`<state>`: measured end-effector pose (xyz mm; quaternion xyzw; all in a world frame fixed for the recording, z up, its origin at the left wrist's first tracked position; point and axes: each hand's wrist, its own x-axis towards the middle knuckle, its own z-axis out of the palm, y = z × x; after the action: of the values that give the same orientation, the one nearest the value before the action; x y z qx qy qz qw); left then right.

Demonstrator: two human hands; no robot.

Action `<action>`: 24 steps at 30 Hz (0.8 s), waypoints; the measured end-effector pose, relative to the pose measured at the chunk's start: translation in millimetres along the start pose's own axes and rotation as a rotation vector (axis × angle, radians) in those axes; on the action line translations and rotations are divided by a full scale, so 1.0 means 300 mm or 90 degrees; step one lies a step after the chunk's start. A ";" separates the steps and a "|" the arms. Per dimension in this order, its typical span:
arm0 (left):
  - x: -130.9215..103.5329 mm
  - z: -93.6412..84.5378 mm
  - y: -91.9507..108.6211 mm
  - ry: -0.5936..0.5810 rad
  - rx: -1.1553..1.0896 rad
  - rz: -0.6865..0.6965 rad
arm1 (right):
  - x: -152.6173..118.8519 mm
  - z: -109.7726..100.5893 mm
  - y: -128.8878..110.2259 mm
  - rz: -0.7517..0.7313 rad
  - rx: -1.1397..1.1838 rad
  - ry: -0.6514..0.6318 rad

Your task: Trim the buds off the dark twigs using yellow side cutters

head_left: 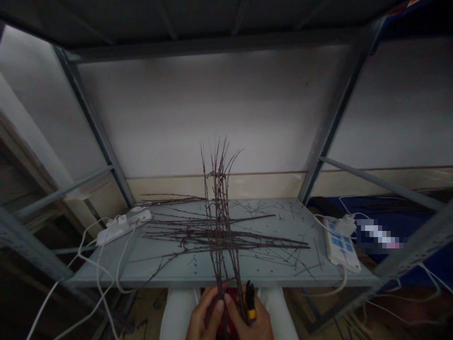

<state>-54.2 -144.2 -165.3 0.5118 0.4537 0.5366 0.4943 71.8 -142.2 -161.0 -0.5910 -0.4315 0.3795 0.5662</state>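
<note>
At the front edge of the shelf, my left hand (204, 315) is closed round the lower ends of dark, thin bare twigs (218, 269). My right hand (255, 322) is beside it, thumb near the left thumb, and grips another part of the bunch (236, 264). A black and yellow tool (250, 300) also sits in the right hand; its working end is hidden, so its kind is unclear. The held twigs stick up and away from me, their fine tips in front of the wall. Behind them more twigs (269, 237) lie crosswise on the shelf.
The grey metal shelf (106, 271) carries loose twig scraps (297, 252). White power strips with cables stand at its left (115, 231) and right (341, 248) ends. Metal posts (331, 115) frame both sides, and an upper shelf (212, 42) hangs overhead. A pale wall (159, 118) closes the back.
</note>
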 end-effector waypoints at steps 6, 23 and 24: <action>-0.001 -0.004 0.036 0.037 -0.009 0.063 | -0.004 0.012 -0.003 0.015 0.042 -0.084; -0.030 0.070 0.037 0.151 -0.189 -0.048 | -0.001 -0.019 -0.052 0.048 0.023 -0.108; -0.030 0.075 0.044 0.147 -0.196 -0.063 | -0.002 -0.019 -0.049 0.061 0.041 -0.112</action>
<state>-32.7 -155.0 -151.7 0.3424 0.4444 0.6299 0.5371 75.8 -144.8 -145.9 -0.5571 -0.4384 0.4704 0.5256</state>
